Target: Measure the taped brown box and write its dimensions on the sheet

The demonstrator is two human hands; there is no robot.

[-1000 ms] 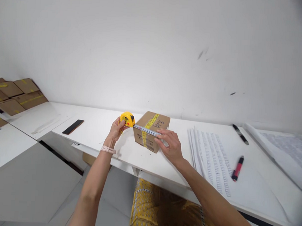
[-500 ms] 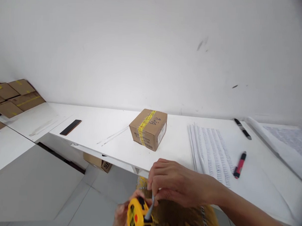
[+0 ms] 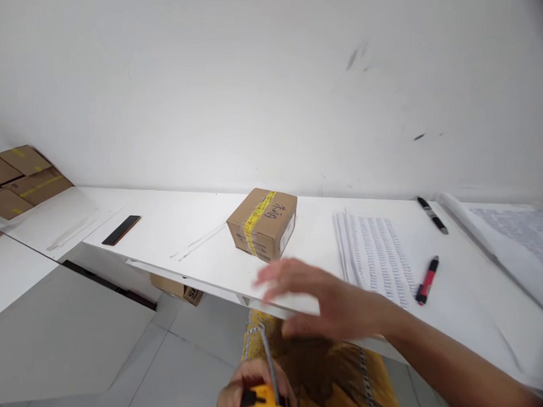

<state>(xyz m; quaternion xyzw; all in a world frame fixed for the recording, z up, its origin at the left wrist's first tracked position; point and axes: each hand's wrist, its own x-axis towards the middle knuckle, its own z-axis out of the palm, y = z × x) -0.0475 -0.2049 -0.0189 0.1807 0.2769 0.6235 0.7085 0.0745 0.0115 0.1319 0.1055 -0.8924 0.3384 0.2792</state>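
At the bottom of the head view my left hand (image 3: 248,379) is wrapped round a yellow and black tape measure (image 3: 263,401); its lower part is cut off by the frame. A grey wrist strap (image 3: 268,353) stands up from it. My right hand (image 3: 310,292), blurred by motion, hovers over the table's front edge with its fingers apart and nothing in them. Just beyond its fingertips a small cardboard box (image 3: 261,224) with yellow tape and black handwriting sits on the white table (image 3: 199,218).
Printed sheets (image 3: 377,256) lie on the right, with a red and black pen (image 3: 427,280) and a black marker (image 3: 432,215) beside them. A dark flat bar (image 3: 121,230) rests on the left. Several taped boxes (image 3: 25,181) are stacked at far left. Another box (image 3: 178,288) shows below the tabletop.
My right hand has let go of the tape measure's strap, opened and lifted away. My left hand has turned and lowered the tape measure. The cardboard box stays in place on the table.
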